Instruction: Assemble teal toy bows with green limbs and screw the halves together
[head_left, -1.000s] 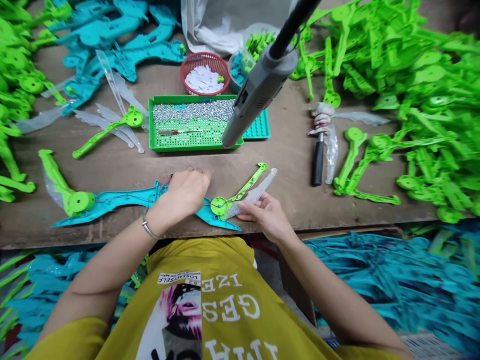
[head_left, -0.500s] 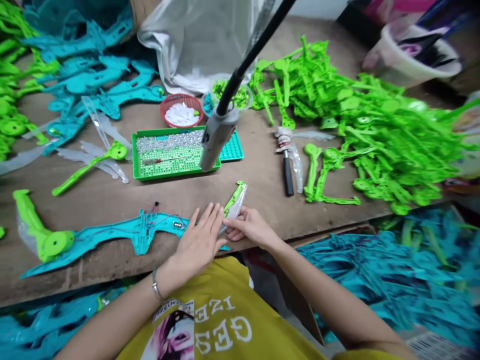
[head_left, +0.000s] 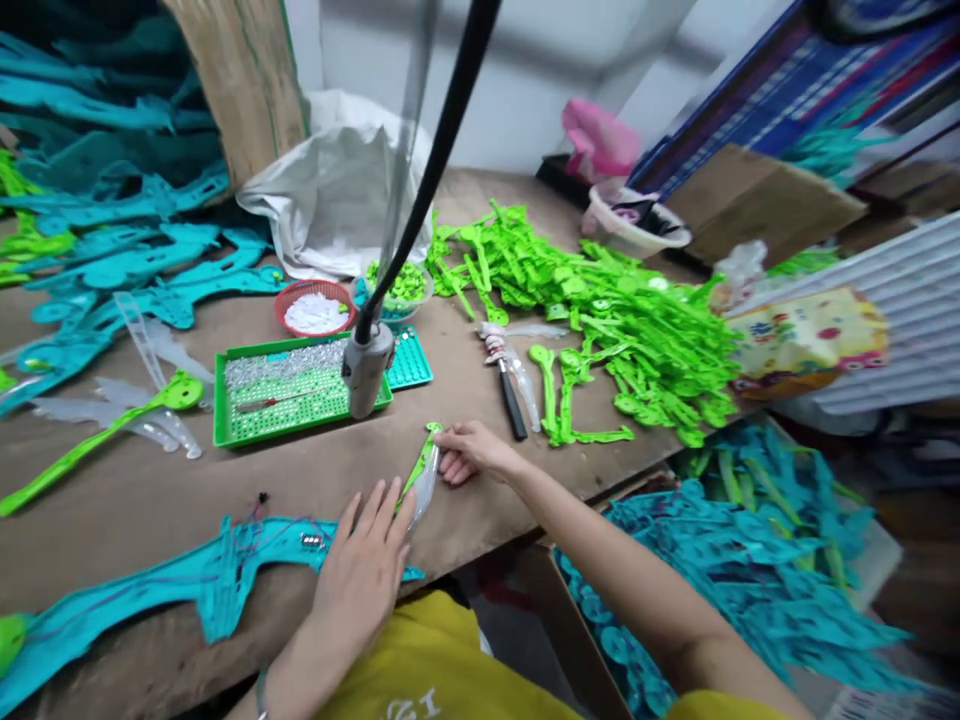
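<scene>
A blue plastic bow-shaped body (head_left: 150, 590) lies along the front of the table, with thin wires and a small circuit board (head_left: 311, 540) on it. My left hand (head_left: 364, 560) rests flat over its right end, fingers stretched out, covering the joint there. From under those fingers a slim green plastic arm (head_left: 418, 467) points away, a clear toothed plastic piece (head_left: 426, 492) along its right side. My right hand (head_left: 472, 455) has its fingers curled, thumb and forefinger pinching the arm near its far tip. At the body's left end, a green part (head_left: 10, 640) is cut off by the frame.
A grey electric screwdriver (head_left: 367, 372) hangs over a green tray (head_left: 225, 425) of screws. Behind are a red basket (head_left: 282, 318) of white pieces and a pile of green parts (head_left: 600, 320). A black-handled tool (head_left: 512, 402) lies right. Boxed blue parts (head_left: 720, 560) stand below the edge.
My right hand has slid outward along the green arm to its far tip. My left hand stays flat over the joint. The camera view has shifted, showing more of the room's right side.
</scene>
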